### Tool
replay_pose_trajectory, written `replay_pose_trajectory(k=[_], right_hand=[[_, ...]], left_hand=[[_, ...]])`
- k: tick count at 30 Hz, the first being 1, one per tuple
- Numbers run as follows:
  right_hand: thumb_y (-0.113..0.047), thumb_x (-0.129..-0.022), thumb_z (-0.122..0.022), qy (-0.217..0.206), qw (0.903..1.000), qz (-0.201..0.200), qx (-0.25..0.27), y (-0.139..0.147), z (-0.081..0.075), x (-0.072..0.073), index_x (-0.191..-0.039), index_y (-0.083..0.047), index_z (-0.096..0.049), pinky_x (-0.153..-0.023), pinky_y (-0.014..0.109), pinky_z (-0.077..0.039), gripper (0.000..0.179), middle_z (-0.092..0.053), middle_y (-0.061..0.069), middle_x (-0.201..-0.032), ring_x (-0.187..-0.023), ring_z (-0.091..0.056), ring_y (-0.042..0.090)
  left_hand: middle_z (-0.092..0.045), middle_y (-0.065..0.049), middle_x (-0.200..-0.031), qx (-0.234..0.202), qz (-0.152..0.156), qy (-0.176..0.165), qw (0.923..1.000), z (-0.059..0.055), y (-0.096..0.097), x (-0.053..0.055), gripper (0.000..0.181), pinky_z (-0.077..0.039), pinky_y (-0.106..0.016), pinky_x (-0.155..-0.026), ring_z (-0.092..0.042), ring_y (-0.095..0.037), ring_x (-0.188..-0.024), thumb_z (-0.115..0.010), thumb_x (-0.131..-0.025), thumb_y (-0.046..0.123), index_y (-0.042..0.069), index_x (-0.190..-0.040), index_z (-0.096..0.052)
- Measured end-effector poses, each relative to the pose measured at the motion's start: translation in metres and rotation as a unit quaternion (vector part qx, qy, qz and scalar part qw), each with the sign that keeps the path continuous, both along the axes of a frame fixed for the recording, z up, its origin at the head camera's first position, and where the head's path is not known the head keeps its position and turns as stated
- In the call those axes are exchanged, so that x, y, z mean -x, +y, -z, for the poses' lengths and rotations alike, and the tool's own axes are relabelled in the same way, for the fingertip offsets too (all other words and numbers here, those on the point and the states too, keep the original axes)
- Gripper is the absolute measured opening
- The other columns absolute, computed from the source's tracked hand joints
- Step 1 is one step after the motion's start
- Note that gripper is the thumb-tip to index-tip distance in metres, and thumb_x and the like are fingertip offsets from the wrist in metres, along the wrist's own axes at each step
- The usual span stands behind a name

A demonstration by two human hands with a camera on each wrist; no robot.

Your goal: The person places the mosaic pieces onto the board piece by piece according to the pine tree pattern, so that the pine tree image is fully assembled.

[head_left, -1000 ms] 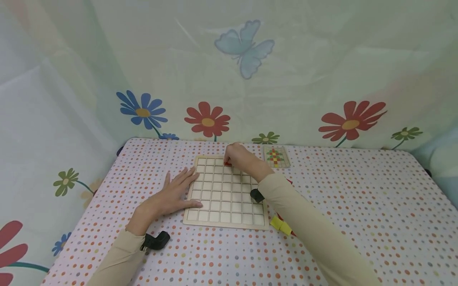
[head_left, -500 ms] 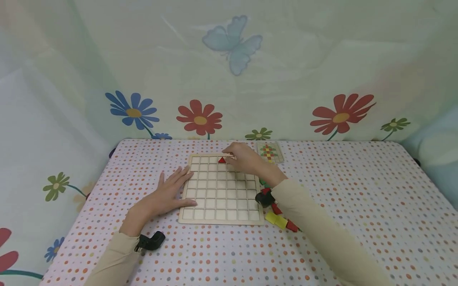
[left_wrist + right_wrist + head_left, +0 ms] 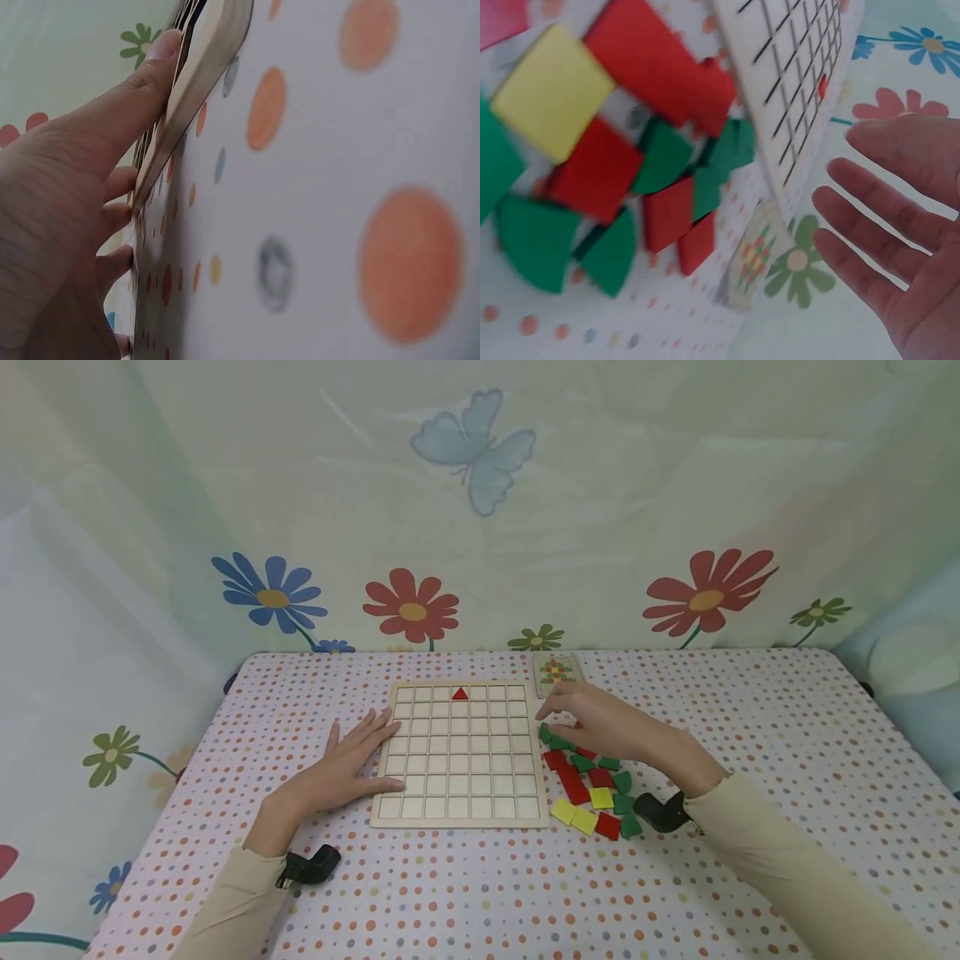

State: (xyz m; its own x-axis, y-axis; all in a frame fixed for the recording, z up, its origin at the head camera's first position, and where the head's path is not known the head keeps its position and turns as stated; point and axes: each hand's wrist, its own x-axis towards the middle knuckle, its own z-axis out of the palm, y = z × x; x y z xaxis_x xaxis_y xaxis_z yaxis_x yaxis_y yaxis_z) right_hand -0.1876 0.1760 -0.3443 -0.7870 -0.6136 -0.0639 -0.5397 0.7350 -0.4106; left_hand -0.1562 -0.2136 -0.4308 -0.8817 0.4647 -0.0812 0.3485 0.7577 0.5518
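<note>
Tip for this bit, as far as we can judge it: we'd pinch one loose piece by its edges, line its corners up over a square, then press it flat, with the left hand steadying the board. That hand lies along the board's left edge, fingers spread and straight. Our right hand hangs over the loose pieces, fingers apart and slightly bent, nothing in its grasp that we can see.

As for looks, the board is pale wood with a thin grid, flat on the dotted table. One red triangle sits in the middle square of the far row, tip pointing away from us. Just right of the board are yellow squares, green rounded wedges and red pieces, all flat-faced blocks in solid colours.
</note>
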Motion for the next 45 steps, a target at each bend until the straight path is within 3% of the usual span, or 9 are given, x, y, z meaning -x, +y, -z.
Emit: replay_pose_trajectory(k=[3,8,19,25,36,45], right_hand=[[-0.003,-0.096,-0.075,-0.007,0.9999,0.008,0.002,0.009,0.005,0.0,-0.117,0.001,-0.076,-0.091,0.047,-0.06,0.022,-0.068,0.014,-0.118,-0.109,-0.066,0.033],[-0.002,-0.096,-0.074,-0.01,0.9992,0.003,0.039,0.004,0.015,0.012,-0.116,0.002,-0.075,-0.092,0.047,-0.059,0.021,-0.071,0.013,-0.115,-0.11,-0.066,0.033],[-0.002,-0.099,-0.071,0.007,0.997,-0.015,0.076,-0.078,0.032,0.057,-0.116,0.005,-0.076,-0.085,0.035,-0.059,0.019,-0.071,0.016,-0.111,-0.098,-0.07,0.027],[0.001,-0.099,-0.07,0.006,0.9976,-0.014,0.067,-0.099,0.04,0.071,-0.116,0.006,-0.077,-0.083,0.035,-0.06,0.019,-0.07,0.019,-0.115,-0.1,-0.07,0.03],[0.003,-0.096,-0.071,0.033,0.9956,-0.06,0.064,-0.107,0.046,0.082,-0.103,0.002,-0.081,-0.08,0.036,-0.059,0.011,-0.071,0.016,-0.106,-0.092,-0.069,0.028],[-0.001,-0.098,-0.07,0.012,0.997,-0.036,0.068,-0.095,0.034,0.07,-0.115,0.002,-0.078,-0.087,0.04,-0.059,0.019,-0.069,0.018,-0.117,-0.102,-0.069,0.03]], left_hand=[[-0.015,-0.012,-0.175,0.003,-0.003,0.002,1.0,-0.001,0.0,0.0,0.093,0.012,-0.069,-0.121,-0.008,-0.038,-0.161,-0.076,-0.093,0.053,0.009,-0.164,-0.035],[-0.015,-0.012,-0.175,0.004,-0.005,0.007,1.0,0.0,-0.001,0.001,0.091,0.012,-0.068,-0.121,-0.008,-0.037,-0.161,-0.076,-0.093,0.052,0.011,-0.163,-0.037],[-0.015,-0.011,-0.175,-0.007,-0.003,0.003,1.0,0.005,0.003,-0.001,0.09,0.014,-0.069,-0.121,-0.006,-0.035,-0.161,-0.076,-0.093,0.051,0.011,-0.163,-0.037],[-0.013,-0.009,-0.175,-0.008,0.002,0.002,1.0,0.007,0.004,0.0,0.089,0.015,-0.067,-0.121,-0.005,-0.034,-0.162,-0.075,-0.094,0.052,0.013,-0.164,-0.036],[-0.012,-0.008,-0.176,0.003,0.0,0.012,0.9999,0.007,-0.001,0.0,0.09,0.016,-0.066,-0.121,-0.005,-0.034,-0.162,-0.074,-0.094,0.054,0.015,-0.165,-0.034],[-0.011,-0.009,-0.176,0.003,0.001,0.012,0.9999,0.006,0.0,0.001,0.09,0.016,-0.066,-0.121,-0.005,-0.034,-0.162,-0.074,-0.095,0.054,0.014,-0.165,-0.033]])
